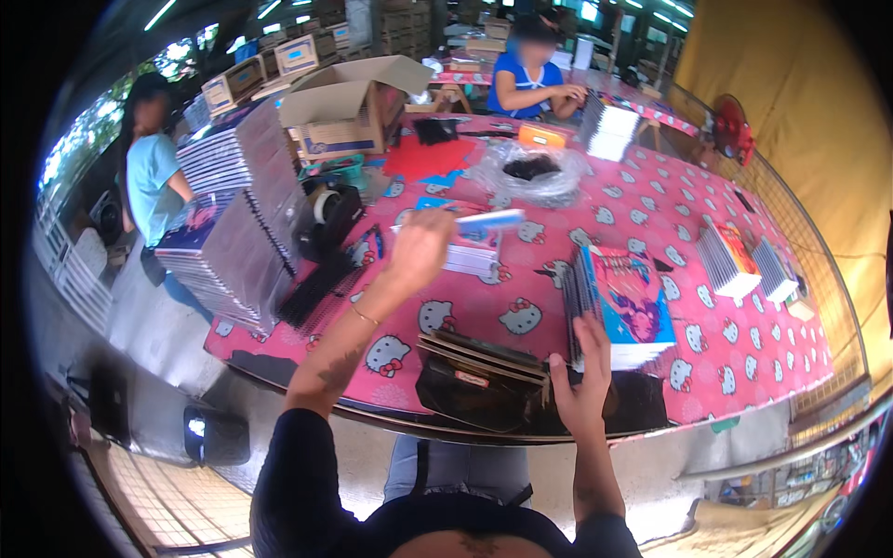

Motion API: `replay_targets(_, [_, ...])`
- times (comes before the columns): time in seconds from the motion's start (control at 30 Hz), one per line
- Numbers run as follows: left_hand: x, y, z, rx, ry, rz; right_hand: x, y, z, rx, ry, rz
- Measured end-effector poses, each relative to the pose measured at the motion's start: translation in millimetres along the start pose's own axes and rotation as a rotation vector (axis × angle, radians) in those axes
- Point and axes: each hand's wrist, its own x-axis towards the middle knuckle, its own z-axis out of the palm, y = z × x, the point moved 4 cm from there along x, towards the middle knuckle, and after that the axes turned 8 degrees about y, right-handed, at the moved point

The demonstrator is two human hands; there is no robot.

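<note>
My left hand (420, 246) is closed on a thin blue-and-white booklet (491, 220), raised above a small stack of booklets (473, 255) on the table; motion blurs it a little. Fingers stretched out, my right hand (582, 377) rests against the near left edge of a stack of spiral notebooks (628, 298) with a colourful blue-and-pink cover. Between my arms, at the table's near edge, lies a black case-like object (474, 389) with brown layered edges. The right thumb is close to its right end.
Tall notebook stacks (223, 251), black binding coils (321, 286) and a tape dispenser (327, 219) stand left. Farther back are an open carton (344, 121) and a clear plastic bag (526, 172). Smaller notebook stacks (727, 260) sit right. Two other people are nearby.
</note>
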Motion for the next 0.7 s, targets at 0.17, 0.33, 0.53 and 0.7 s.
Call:
replay_targets(0.17, [27.6,107.9,-69.3,-0.55,-0.187,0.109,8.9,-3.7,3.9,0.591,0.246,0.356])
replay_targets(0.33, [20.4,148.8,-95.2,-0.559,-0.269,0.214,-51.8,19.5,21.1,0.848,0.153,0.632])
replay_targets(0.53, [19.6,155.2,-82.9,-0.478,-0.304,0.267,-59.1,20.0,31.4,0.907,0.201,0.688])
replay_targets(0.7, [26.5,160.7,-82.4,-0.388,-0.341,0.358,-56.7,15.1,38.4,0.856,0.191,0.706])
